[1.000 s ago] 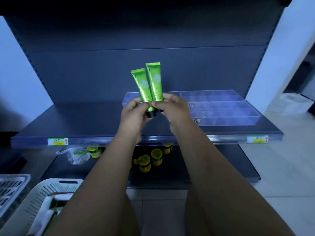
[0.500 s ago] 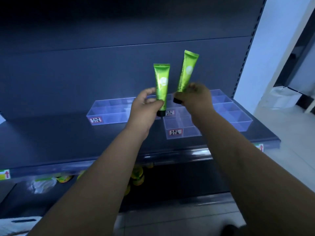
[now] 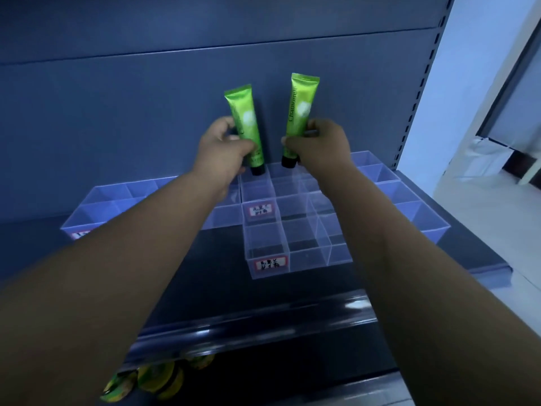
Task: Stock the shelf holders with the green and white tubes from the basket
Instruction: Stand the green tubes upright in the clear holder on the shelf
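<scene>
Down low, under the shelf edge, some yellow and green jars (image 3: pixel 152 382) sit on a lower shelf. They are partly hidden.

Above them is the shiny front rail (image 3: pixel 248 329) of the dark shelf (image 3: pixel 205 273). Two bare arms reach over it, away from the camera.

On the shelf sit clear plastic holders. The middle holder (image 3: pixel 295 230) is split into small square boxes. It has two little labels with red borders on its front walls: one label (image 3: pixel 270 263) close by, one label (image 3: pixel 261 210) farther back. The writing is too small to read. Another clear holder (image 3: pixel 96 206) is to the left, and one more holder (image 3: pixel 409 206) is to the right.

Farther back, the hands are apart, each closed around its own green tube. The left hand (image 3: pixel 224 148) grips the left tube (image 3: pixel 244 127) near its bottom. The right hand (image 3: pixel 320 145) pinches the right tube (image 3: pixel 301 112) low down too. Both tubes stand up with black caps pointing down and flat ends up. Each has a white round mark. The caps hang just above the back boxes of the middle holder. I cannot tell if they touch it.

Behind it all is the dark blue back wall (image 3: pixel 146 98).
</scene>
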`<state>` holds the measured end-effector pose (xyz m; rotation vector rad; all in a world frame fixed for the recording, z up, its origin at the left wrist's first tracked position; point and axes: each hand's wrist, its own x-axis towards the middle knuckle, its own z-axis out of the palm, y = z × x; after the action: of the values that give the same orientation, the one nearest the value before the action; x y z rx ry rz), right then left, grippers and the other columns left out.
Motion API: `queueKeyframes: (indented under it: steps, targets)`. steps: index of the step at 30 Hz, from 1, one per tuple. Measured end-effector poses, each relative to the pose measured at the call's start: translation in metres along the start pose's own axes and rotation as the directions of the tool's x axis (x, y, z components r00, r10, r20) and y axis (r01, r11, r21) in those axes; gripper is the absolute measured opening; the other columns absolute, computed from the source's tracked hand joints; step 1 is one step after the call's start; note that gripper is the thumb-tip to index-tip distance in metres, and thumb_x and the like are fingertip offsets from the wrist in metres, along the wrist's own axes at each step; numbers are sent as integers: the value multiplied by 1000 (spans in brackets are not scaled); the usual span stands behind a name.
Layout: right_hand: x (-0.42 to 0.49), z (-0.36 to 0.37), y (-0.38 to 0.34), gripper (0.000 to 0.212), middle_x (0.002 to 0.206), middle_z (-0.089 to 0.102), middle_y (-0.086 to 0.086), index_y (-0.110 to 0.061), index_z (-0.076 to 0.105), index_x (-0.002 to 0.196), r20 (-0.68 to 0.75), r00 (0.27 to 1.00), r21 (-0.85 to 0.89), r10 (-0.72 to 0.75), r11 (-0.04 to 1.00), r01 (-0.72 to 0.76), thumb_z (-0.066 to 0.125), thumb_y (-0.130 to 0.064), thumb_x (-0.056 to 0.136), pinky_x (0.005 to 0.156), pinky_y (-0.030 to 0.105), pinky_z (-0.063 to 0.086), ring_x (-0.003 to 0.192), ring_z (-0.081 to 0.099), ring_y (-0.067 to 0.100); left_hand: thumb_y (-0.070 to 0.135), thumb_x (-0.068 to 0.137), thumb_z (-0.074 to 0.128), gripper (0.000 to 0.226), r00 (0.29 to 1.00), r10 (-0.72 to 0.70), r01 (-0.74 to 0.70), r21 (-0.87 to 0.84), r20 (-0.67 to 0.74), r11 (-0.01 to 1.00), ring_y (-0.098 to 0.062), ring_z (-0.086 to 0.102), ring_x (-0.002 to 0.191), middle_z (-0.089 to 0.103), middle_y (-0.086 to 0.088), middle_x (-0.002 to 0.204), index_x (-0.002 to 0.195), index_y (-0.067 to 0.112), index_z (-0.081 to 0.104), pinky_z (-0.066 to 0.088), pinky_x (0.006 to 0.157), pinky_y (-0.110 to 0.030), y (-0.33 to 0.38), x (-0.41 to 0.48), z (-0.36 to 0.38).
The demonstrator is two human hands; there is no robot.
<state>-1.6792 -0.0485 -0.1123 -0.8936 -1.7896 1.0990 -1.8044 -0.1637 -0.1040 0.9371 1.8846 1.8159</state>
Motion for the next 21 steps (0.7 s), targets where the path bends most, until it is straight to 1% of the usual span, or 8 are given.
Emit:
queueKeyframes:
  steps: [2, 5, 7, 9, 12, 14, 17, 21]
  targets:
    - [10, -1, 3, 25, 76, 65, -5, -11, 68, 94, -18, 1000, -37, -12, 999, 12, 80, -25, 77, 61, 30, 48, 71, 62, 15, -1, 89, 64, 26, 1000, 26, -25, 60, -6, 998, -18, 63, 77, 64, -4, 86, 89, 25, 59, 54, 66, -29, -9, 12, 3]
    - [19, 5, 7, 25, 72, 61, -6, -10, 68, 92, -15, 1000, -106, -17, 994, 15, 80, -27, 78, 53, 23, 39, 65, 56, 8, 2, 91, 67, 21, 1000, 20, -19, 103, -12, 995, -21, 61, 82, 63, -10, 91, 86, 22, 61, 51, 71, -32, -24, 25, 4]
    - [23, 10, 10, 24, 71, 60, -8, -10, 68, 89, 3, 1000, -158, -25, 987, 25, 80, -28, 79, 44, 17, 35, 60, 53, 3, 4, 91, 71, 21, 999, 27, -25, 88, -21, 996, -22, 63, 82, 64, -9, 86, 83, 20, 62, 54, 74, -34, -28, 34, 4]
    - [26, 15, 12, 25, 74, 61, -9, -11, 69, 95, 4, 999, -188, -40, 981, 40, 80, -26, 79, 44, 13, 34, 62, 55, 3, 2, 90, 73, 20, 999, 43, -42, 82, -19, 996, -21, 66, 80, 65, -4, 80, 82, 19, 65, 57, 75, -35, -30, 42, 1]
    - [30, 22, 17, 32, 89, 65, -6, -13, 66, 105, -28, 999, -199, -43, 979, 37, 80, -25, 78, 65, 23, 44, 83, 61, 15, -4, 88, 74, 25, 997, 72, -72, 135, 7, 988, -7, 65, 69, 66, 6, 72, 84, 19, 65, 54, 66, -23, -31, 51, -2]
    - [33, 26, 21, 26, 86, 66, -3, -12, 66, 96, -33, 999, -220, -28, 975, 20, 76, -27, 78, 62, 26, 42, 81, 60, 18, -6, 84, 76, 28, 995, 101, -104, 194, 25, 976, -12, 62, 70, 64, -2, 76, 85, 19, 62, 53, 71, -26, -37, 57, -2]
    - [37, 31, 25, 16, 62, 52, 1, -13, 55, 73, -9, 1000, -287, -28, 957, 24, 66, -21, 81, 49, 26, 33, 62, 48, 20, -8, 80, 78, 33, 994, 109, -109, 229, 14, 967, -15, 55, 69, 56, -4, 72, 84, 20, 59, 51, 71, -28, -49, 60, -2]
    - [42, 34, 31, 20, 64, 50, 6, -3, 59, 77, 69, 996, -353, -61, 932, 82, 66, -20, 85, 51, 28, 32, 66, 48, 26, -11, 82, 75, 39, 996, 83, -85, 201, 19, 976, -11, 48, 65, 51, -4, 71, 75, 18, 51, 45, 60, -20, -66, 59, 0]
